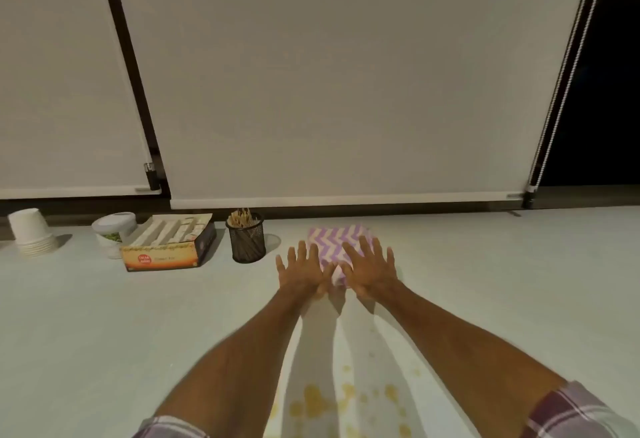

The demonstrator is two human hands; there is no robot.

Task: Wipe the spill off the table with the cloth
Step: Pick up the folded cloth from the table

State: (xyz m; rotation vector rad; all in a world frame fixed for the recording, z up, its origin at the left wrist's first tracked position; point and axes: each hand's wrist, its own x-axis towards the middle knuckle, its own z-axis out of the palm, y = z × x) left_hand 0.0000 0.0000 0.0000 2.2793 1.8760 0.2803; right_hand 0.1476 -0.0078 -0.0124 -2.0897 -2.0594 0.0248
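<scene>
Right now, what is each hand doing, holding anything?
Left hand: open, fingers spread, at the folded cloth, gripping nothing.
Right hand: open, fingers spread over the cloth, gripping nothing.

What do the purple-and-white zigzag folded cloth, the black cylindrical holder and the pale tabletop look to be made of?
The purple-and-white zigzag cloth: probably soft, matte woven or nonwoven fabric, folded into a flat pad under both spread hands. The black cylindrical holder: likely wire mesh, since its wall shows a fine grid. The pale tabletop: smooth, low-sheen, possibly laminate or painted; the yellowish spill sits on it as separate blotches.
</scene>
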